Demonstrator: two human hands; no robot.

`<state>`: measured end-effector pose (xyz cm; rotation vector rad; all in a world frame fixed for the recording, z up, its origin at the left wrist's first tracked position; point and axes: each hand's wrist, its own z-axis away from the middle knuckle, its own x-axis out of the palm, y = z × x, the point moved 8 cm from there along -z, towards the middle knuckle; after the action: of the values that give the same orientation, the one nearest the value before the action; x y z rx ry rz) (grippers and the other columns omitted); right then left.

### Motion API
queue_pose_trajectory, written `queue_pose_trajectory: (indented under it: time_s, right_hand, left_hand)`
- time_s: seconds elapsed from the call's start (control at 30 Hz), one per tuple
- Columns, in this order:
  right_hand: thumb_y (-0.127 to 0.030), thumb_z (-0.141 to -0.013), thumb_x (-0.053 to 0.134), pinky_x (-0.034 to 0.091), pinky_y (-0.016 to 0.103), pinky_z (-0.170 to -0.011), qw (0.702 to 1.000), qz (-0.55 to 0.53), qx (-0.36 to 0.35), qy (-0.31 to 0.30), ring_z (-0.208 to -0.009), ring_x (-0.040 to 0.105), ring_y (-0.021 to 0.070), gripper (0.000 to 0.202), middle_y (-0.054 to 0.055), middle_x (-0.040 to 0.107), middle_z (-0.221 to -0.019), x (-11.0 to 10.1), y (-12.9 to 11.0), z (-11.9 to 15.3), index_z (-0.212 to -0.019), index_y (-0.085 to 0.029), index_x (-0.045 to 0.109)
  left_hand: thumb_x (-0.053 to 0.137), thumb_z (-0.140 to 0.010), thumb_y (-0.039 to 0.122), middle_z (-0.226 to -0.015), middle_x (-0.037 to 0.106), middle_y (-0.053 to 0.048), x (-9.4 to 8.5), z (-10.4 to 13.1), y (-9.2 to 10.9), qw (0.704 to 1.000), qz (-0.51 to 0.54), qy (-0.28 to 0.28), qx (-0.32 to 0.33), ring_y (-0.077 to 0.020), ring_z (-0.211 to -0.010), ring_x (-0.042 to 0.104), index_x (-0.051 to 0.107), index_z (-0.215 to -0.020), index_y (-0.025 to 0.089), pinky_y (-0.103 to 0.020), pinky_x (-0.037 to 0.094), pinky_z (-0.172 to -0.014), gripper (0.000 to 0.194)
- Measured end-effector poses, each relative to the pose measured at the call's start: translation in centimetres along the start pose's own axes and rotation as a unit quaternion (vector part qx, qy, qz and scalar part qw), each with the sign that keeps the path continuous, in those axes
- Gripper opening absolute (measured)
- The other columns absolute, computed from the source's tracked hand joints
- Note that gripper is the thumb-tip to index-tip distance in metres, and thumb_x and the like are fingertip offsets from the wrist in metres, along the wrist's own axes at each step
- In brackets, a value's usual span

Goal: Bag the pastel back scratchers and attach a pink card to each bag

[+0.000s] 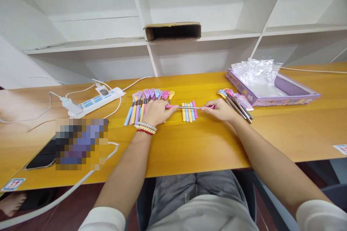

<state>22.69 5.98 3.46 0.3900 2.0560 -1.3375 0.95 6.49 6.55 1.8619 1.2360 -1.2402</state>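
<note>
A thin metal rod [189, 108] with pink ends is stretched level between both hands. My left hand [158, 111] is closed on its pink handle end, and my right hand [219, 109] pinches the pink end at the other side. Under the rod lie several coloured handles [187, 115], yellow, blue and pink, in a row on the table. Beside and behind my left hand is a row of assembled hand-shaped scratchers [137, 110] in several colours. Right of my right hand lies a bunch of metal rods [240, 108] with coloured hand-shaped heads.
A purple box [287, 100] with clear plastic bags [257, 72] stands at the back right. A white power strip [96, 103] with cables is at the left, near a dark phone [45, 155]. White shelves hold an open cardboard box [173, 25].
</note>
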Motion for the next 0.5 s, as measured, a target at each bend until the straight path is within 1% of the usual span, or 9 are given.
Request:
queue_pose_trajectory:
  time_s: [0.1, 0.2, 0.27, 0.4, 0.47, 0.5]
  right_hand:
    - [-0.055, -0.076, 0.055, 0.026, 0.023, -0.046, 0.999, -0.029, 0.027, 0.018, -0.047, 0.036, 0.0076, 0.044, -0.001, 0.051, -0.051, -0.1, 0.0, 0.2, -0.06, -0.014, 0.057]
    - [-0.055, -0.076, 0.055, 0.024, 0.023, -0.045, 0.997, -0.055, 0.036, 0.036, -0.045, 0.033, 0.0068, 0.044, -0.003, 0.046, -0.047, -0.2, -0.1, 0.4, -0.057, -0.015, 0.05]
    - [-0.055, -0.077, 0.054, 0.023, 0.023, -0.045, 0.997, -0.062, 0.027, 0.044, -0.046, 0.03, 0.0065, 0.046, -0.004, 0.04, -0.046, -0.2, -0.4, 0.4, -0.053, -0.016, 0.047]
    - [-0.055, -0.077, 0.053, 0.022, 0.024, -0.048, 0.996, -0.065, 0.01, 0.058, -0.048, 0.027, 0.0065, 0.05, -0.005, 0.029, -0.048, -0.7, -0.4, 0.3, -0.048, -0.017, 0.04]
    - [-0.055, -0.076, 0.053, 0.022, 0.024, -0.048, 0.996, -0.064, 0.009, 0.064, -0.048, 0.027, 0.0067, 0.051, -0.004, 0.028, -0.048, -1.0, -0.3, 0.3, -0.046, -0.017, 0.038]
    - [-0.055, -0.076, 0.054, 0.022, 0.025, -0.048, 0.996, -0.062, 0.011, 0.065, -0.048, 0.028, 0.007, 0.05, -0.004, 0.029, -0.047, -1.2, -0.2, 0.3, -0.046, -0.017, 0.041]
  left_hand:
    - [0.016, -0.087, 0.061, -0.058, 0.06, -0.006, 0.5, 0.1, -0.3, 0.999, 0.015, -0.032, -0.038, -0.0188, -0.058, 0.054, 0.057, -0.055, 0.019, -0.03, 0.026, -0.054, 0.067]
    - [0.014, -0.086, 0.063, -0.054, 0.058, -0.006, 1.0, 0.2, -0.3, 0.996, 0.023, -0.063, -0.052, -0.0185, -0.056, 0.053, 0.056, -0.053, 0.019, -0.029, 0.022, -0.051, 0.069]
    - [0.017, -0.085, 0.065, -0.054, 0.058, -0.006, 1.1, 0.3, -0.1, 0.996, 0.024, -0.071, -0.043, -0.018, -0.056, 0.052, 0.057, -0.054, 0.019, -0.029, 0.022, -0.05, 0.068]
    - [0.025, -0.083, 0.066, -0.059, 0.06, -0.005, 0.6, 0.5, 0.5, 0.997, 0.033, -0.062, -0.01, -0.0176, -0.058, 0.053, 0.059, -0.061, 0.019, -0.028, 0.023, -0.051, 0.062]
    - [0.027, -0.083, 0.065, -0.063, 0.062, -0.005, 0.5, 0.5, 0.9, 0.997, 0.038, -0.064, 0.01, -0.0179, -0.061, 0.055, 0.061, -0.064, 0.019, -0.027, 0.025, -0.052, 0.06]
    - [0.027, -0.083, 0.065, -0.065, 0.063, -0.005, 0.6, 0.5, 1.1, 0.997, 0.04, -0.067, 0.018, -0.0182, -0.063, 0.055, 0.061, -0.066, 0.019, -0.027, 0.026, -0.052, 0.059]
